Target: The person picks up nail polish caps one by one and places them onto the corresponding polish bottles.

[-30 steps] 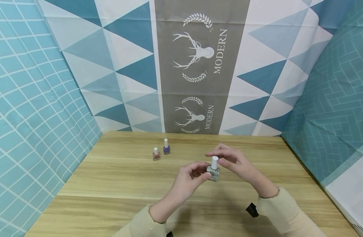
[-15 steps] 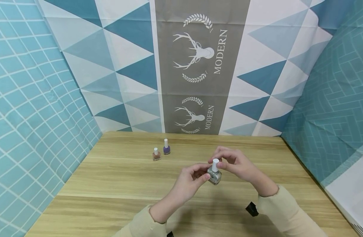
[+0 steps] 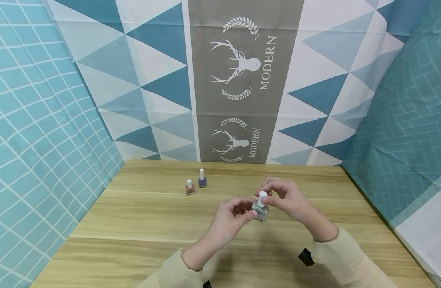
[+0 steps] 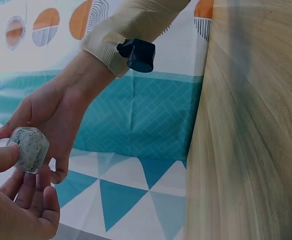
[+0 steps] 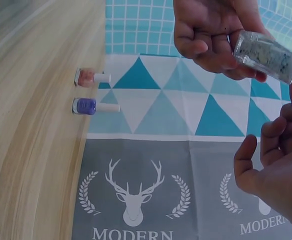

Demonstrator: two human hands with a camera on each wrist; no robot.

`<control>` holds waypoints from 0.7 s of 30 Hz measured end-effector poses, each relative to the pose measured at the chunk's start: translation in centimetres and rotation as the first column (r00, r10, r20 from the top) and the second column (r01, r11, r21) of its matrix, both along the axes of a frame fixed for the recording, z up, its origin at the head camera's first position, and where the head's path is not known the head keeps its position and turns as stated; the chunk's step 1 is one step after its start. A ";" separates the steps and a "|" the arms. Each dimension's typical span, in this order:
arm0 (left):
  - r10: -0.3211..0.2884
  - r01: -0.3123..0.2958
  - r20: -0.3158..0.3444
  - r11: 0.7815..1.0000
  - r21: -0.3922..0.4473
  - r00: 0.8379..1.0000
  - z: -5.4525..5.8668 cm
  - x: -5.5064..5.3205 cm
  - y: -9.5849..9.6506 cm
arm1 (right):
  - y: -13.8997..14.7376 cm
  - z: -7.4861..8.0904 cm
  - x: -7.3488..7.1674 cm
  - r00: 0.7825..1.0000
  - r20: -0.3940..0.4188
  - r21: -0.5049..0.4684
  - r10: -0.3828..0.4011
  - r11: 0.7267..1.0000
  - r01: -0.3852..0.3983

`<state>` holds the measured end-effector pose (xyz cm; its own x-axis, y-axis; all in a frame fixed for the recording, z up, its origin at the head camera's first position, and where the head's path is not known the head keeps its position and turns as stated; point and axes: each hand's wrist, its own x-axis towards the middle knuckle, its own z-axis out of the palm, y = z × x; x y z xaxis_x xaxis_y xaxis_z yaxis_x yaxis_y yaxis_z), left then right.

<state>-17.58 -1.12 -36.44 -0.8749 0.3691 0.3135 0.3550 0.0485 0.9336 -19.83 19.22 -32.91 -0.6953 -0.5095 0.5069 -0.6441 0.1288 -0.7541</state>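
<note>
A nail polish bottle (image 3: 260,212) with speckled silvery-grey contents is held above the table, its white cap (image 3: 262,198) pointing up and leaning slightly right. My left hand (image 3: 231,216) grips the glass body between thumb and fingers. At the cap, my right hand (image 3: 283,198) pinches with thumb and fingertips. The left wrist view shows the bottle's base (image 4: 31,150), with the cap hidden behind it. In the right wrist view, the speckled glass (image 5: 266,56) lies across the left hand's fingers, and the cap is partly cut off by the frame edge.
Toward the back left of the wooden table (image 3: 141,224) stand two more capped nail polish bottles, one brownish-pink (image 3: 190,189) and one purple (image 3: 202,181). Patterned cloth (image 3: 235,80) hangs behind the table, with blue tiled-print cloth (image 3: 37,120) at the left.
My right hand has closed from loosely around the cap to pinching it. The bottle tilted, then came slightly back up. My left hand keeps its grip with little movement.
</note>
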 end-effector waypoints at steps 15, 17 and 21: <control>0.069 -0.070 0.048 0.997 0.027 0.996 0.5 0.3 0.2 | -1.3 -0.2 0.7 0.979 0.033 -0.076 -0.203 0.976 0.205; 0.082 -0.083 0.044 0.996 0.031 0.996 0.5 0.3 0.2 | -1.5 -0.2 0.8 0.974 0.031 -0.086 -0.224 0.970 0.226; 0.089 -0.090 0.046 0.995 0.039 0.995 0.6 0.3 0.3 | -1.7 -0.2 1.0 0.964 0.035 -0.094 -0.264 0.959 0.267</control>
